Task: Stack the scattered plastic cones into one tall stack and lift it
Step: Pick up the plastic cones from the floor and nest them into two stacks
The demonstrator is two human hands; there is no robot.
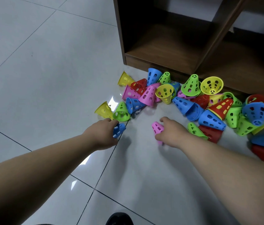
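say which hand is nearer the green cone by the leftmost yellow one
Left. The left hand nearly touches the green cone; the right hand is well off to its right.

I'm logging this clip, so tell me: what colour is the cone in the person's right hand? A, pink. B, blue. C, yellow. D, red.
A: the right hand grips a pink cone, while the blue cone is in the left hand.
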